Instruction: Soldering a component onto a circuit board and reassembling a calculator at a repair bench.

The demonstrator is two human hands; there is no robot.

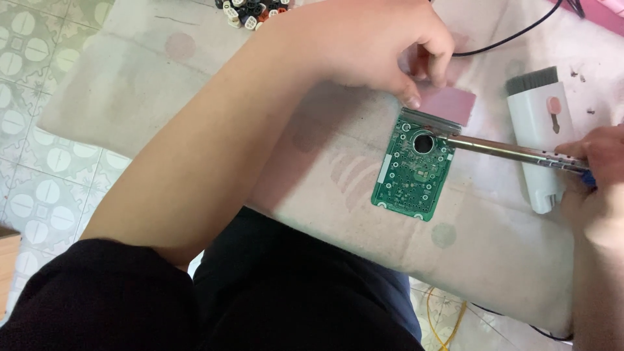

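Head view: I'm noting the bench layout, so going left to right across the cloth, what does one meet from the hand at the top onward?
Left hand → green circuit board → metal tool shaft → white brush → right hand.

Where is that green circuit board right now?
The green circuit board lies mid-frame on the cloth, below the left hand, left of the white brush tool.
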